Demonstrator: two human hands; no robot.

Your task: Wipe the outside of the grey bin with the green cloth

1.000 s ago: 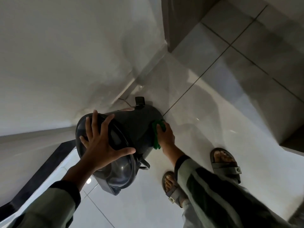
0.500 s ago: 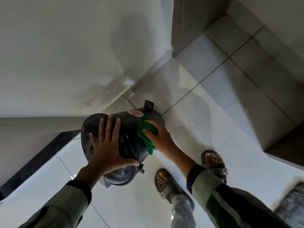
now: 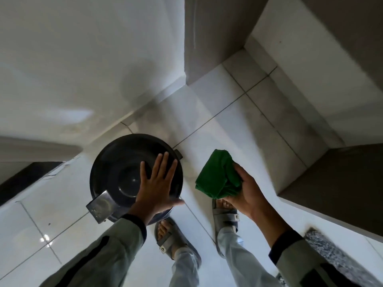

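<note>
My left hand (image 3: 158, 188) lies flat, fingers spread, on the lid of the grey bin (image 3: 124, 172), upright on the floor nr the wall. Right hand (image 3: 246, 195) grips the bunched green cloth (image 3: 217, 175), well clear, to the bin's right. Bin's right side is nearest; nothing between. My sandalled feet stand just near of it.

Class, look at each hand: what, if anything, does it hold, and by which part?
The right hand grips the bunched green cloth by its right side. The left hand lies flat on the grey bin's lid, gripping nothing.

Grey sandals (image 3: 171, 240) stand on glossy white floor tiles (image 3: 238, 129), a speckled mat (image 3: 339, 257) at the right, white wall (image 3: 72, 59) behind.
</note>
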